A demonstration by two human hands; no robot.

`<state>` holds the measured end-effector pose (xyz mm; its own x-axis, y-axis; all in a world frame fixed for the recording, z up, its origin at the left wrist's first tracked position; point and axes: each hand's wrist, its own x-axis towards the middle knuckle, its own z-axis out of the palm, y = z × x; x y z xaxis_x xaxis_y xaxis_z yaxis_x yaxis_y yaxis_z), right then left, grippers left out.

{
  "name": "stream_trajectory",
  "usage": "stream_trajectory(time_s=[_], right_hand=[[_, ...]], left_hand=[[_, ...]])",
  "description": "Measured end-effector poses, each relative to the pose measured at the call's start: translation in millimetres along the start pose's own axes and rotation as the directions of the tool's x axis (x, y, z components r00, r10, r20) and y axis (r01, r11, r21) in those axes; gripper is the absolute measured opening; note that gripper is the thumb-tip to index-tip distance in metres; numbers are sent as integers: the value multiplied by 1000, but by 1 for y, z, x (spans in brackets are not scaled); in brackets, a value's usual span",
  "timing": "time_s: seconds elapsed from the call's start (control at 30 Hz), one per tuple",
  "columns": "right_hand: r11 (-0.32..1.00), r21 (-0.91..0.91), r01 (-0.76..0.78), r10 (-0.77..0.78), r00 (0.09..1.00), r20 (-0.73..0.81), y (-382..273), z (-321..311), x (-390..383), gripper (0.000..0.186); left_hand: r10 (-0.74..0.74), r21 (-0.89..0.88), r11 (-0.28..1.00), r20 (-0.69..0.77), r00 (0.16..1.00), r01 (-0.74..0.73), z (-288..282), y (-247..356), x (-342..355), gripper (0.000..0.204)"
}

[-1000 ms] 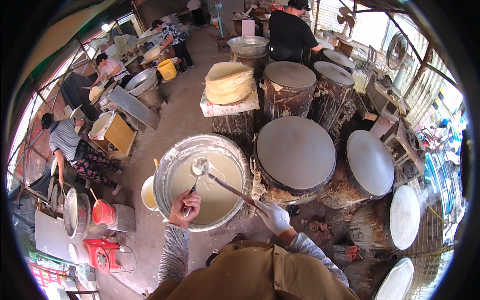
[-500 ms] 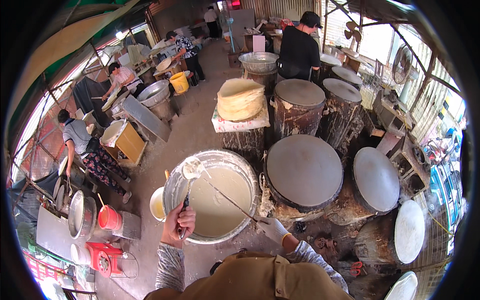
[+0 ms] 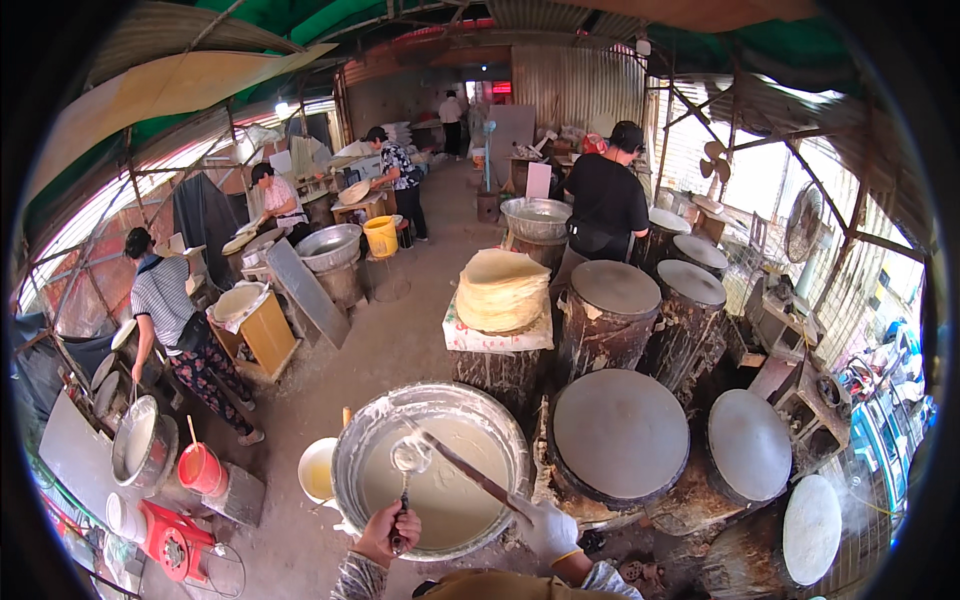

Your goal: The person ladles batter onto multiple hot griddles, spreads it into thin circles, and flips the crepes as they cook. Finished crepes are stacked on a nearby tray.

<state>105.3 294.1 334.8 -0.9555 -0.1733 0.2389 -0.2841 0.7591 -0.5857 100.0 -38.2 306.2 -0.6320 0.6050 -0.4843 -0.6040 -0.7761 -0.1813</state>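
My left hand [image 3: 388, 532] is closed around the dark handle of a ladle [image 3: 411, 456], its bowl coated in pale batter and held over the large metal basin [image 3: 342, 500]. Thick cream-coloured batter [image 3: 455, 510] lies in the basin. A white glove covers my right hand [image 3: 549, 531], which grips one end of a long, narrow, flat spatula [image 3: 465, 463]. The spatula slants up and left over the basin, its far tip close to the ladle's bowl. Whether the two touch, I cannot tell.
Round flat griddles [image 3: 620, 433] on drum stoves stand to the right, another griddle [image 3: 749, 445] beyond. A stack of thin flatbreads [image 3: 503, 290] sits ahead on a covered stand. Left of the basin is a white bucket [image 3: 318, 470]. Several people work farther off, one in black [image 3: 607, 205].
The view has tilted up, so the scene sits lower. My ladle has dropped closer to the batter, and the spatula appears broader side on, its tip nearer the ladle. Both hands keep their hold.
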Motion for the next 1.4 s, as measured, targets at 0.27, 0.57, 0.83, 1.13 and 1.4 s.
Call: stream_trajectory(time_s=[0.27,0.57,0.83,1.13,1.4], right_hand=[[986,-86,-141,123,975,-183,25,-16,-13,34],[829,486,-276,442,856,-269,77,-86,-42,33],[380,893,-241,688,719,-99,165,-171,-92,38],[243,969,-51,820,544,-177,241,-270,-172,44],[77,977,198,905,398,-152,305,-297,-219,42]], left_hand=[[-145,121,982,8,989,142,36,-18,42,37],[-238,473,854,-17,971,218,167,-98,100,37],[-390,624,698,-80,917,351,273,-234,212,33],[-498,762,466,-193,846,449,297,-412,362,35],[-393,944,162,-204,896,286,260,-531,466,36]])
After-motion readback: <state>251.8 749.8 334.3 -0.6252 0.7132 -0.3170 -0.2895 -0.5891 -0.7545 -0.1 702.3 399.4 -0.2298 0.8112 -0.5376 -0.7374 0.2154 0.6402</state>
